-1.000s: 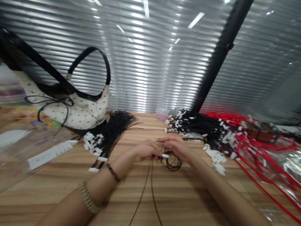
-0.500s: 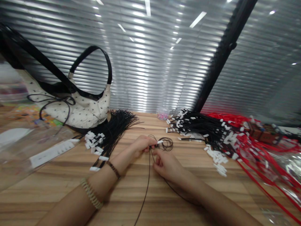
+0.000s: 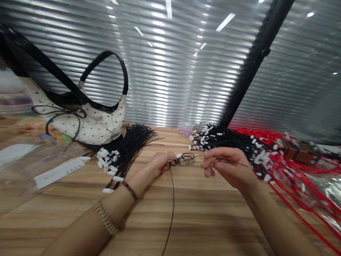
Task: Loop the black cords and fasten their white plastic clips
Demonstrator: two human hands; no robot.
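Note:
My left hand (image 3: 161, 163) is closed in a pinch on a thin dark cord (image 3: 172, 199), just above the middle of the wooden table. One length of the cord hangs from my fingers toward the front edge. Past the fingertips, loose coils (image 3: 188, 159) of the cord stick out to the right, with a small white tag (image 3: 179, 156) against them. To the right, my right hand (image 3: 226, 164) pinches a strand that runs out from the coils; its other fingers are loosely curled.
Black cords with white tags (image 3: 108, 158) lie left beside a white spotted bag (image 3: 87, 124). More tagged black cords (image 3: 226, 137) and red cords (image 3: 295, 174) spread over the right side. A small clear container (image 3: 185, 129) stands at the back of the table (image 3: 128, 227).
My right hand has moved away from my left hand to the right, drawing a strand out past the coils. My left hand has stayed nearly in place.

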